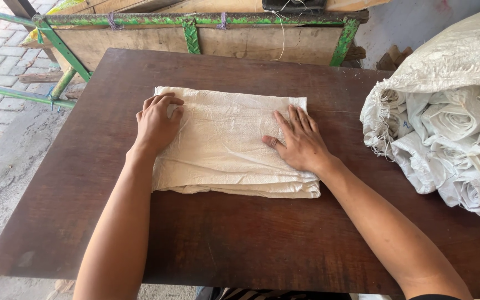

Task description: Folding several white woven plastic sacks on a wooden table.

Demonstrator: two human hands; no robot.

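A cream-white cloth (226,141), folded into a thick rectangle, lies in the middle of a dark brown wooden table (223,239). My left hand (158,123) rests on the cloth's left edge with its fingers curled over the fabric. Flat on the right part of the cloth lies my right hand (299,141), palm down and fingers spread. Neither hand lifts the cloth off the table.
A large white woven sack (445,61) lies on the table's right side, open toward me and stuffed with several rolled white cloths (456,150). Behind the table stands a wooden cart with a green metal frame (195,22). Paved ground shows at the left.
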